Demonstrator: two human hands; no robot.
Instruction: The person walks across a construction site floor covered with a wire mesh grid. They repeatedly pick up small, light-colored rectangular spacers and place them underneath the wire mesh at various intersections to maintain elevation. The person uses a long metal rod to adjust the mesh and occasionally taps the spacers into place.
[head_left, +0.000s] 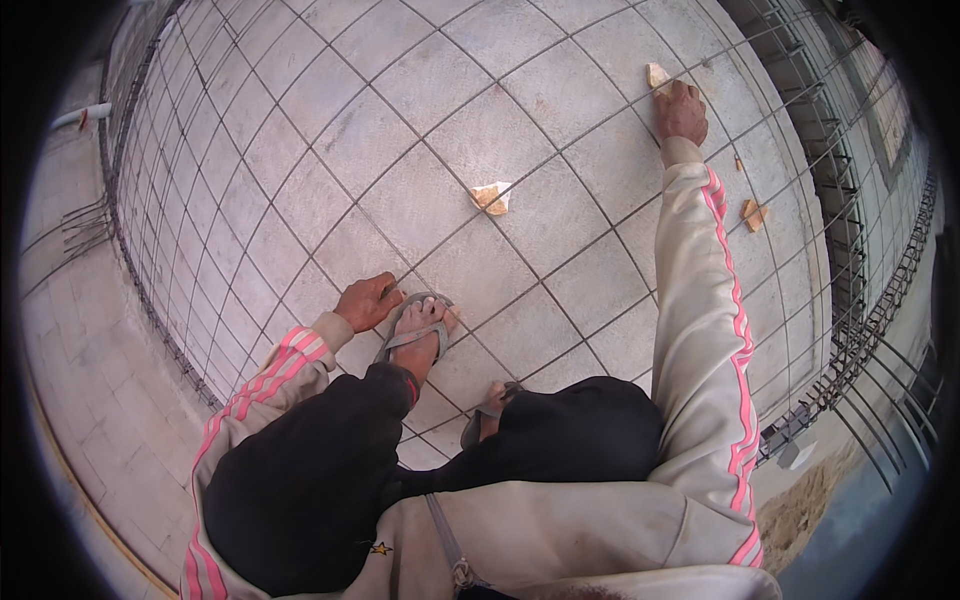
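My right arm stretches far forward, and my right hand (682, 115) is closed at a mesh bar, its fingertips against a pale, tan-edged stone chip (656, 76). Beside my sandalled foot (418, 335), my left hand (368, 302) is low, its fingers curled at a crossing of the steel bar mesh (545, 280). What those fingers grip, if anything, is hidden. Another broken stone chip (490, 198), white and tan, lies under the mesh between my hands. A brown chip (754, 215) rests to the right of my right forearm.
Beneath the mesh spreads a grey concrete slab (560, 90). Tied rebar cages (840, 190) run along the right edge, with bar ends (890, 400) sticking out at the lower right. A white pipe (82, 117) and a block surface (100, 350) are on the left.
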